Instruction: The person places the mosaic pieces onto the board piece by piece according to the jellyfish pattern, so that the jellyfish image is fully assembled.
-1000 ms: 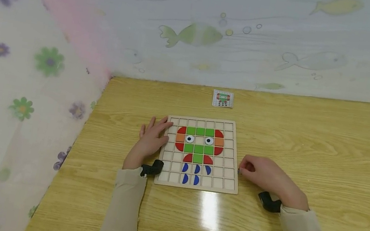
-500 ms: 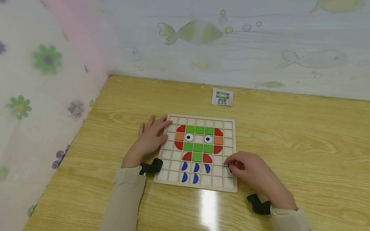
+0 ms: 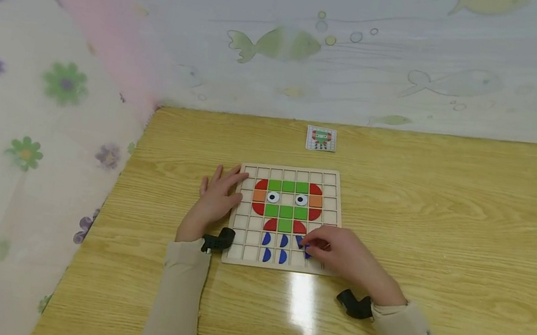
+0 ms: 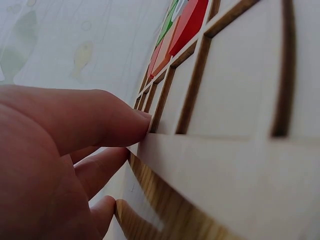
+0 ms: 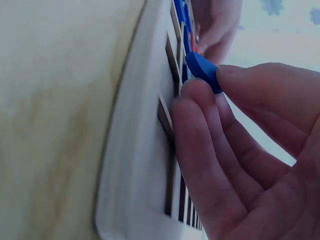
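1. Blue piece (image 5: 202, 71): your right hand (image 3: 341, 255) pinches it over the grid board's (image 3: 333, 192) lower right cells.
2. Your left hand (image 3: 215, 197) lies flat, its grip spread, steadying the board's left edge on the desk (image 3: 448, 231).
3. The placing step looks in hand; next, align the piece with an empty cell beside the other blue ones.

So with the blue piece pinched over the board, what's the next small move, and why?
Probably lower the blue piece into the empty bottom-row cell beside the other blue ones: the right hand pinches it just above the board, which the left hand steadies.
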Demonstrator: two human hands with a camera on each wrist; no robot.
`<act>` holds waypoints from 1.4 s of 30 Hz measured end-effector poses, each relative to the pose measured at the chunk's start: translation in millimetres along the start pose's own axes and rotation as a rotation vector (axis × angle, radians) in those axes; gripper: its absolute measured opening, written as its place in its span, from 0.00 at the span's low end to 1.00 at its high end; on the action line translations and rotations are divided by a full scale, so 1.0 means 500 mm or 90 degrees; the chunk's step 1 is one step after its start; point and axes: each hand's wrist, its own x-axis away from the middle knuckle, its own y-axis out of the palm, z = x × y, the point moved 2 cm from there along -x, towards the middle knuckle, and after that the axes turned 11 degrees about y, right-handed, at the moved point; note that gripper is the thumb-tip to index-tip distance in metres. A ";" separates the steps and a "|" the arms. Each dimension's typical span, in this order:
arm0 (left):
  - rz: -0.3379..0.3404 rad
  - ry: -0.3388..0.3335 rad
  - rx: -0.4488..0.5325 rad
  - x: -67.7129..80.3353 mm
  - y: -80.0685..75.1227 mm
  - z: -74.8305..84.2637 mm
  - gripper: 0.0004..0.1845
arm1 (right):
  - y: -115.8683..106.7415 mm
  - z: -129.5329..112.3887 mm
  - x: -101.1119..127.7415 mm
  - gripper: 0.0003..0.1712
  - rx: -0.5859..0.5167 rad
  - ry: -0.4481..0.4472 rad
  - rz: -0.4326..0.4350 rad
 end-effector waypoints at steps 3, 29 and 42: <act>0.001 -0.003 -0.003 0.001 -0.001 -0.002 0.26 | 0.011 -0.004 -0.003 0.05 0.011 -0.006 0.005; 0.007 -0.017 -0.004 0.004 0.003 0.008 0.26 | 0.028 -0.009 0.002 0.03 0.108 -0.032 0.027; 0.006 -0.011 -0.004 0.007 0.004 0.002 0.26 | 0.031 -0.005 -0.001 0.02 0.063 -0.023 0.028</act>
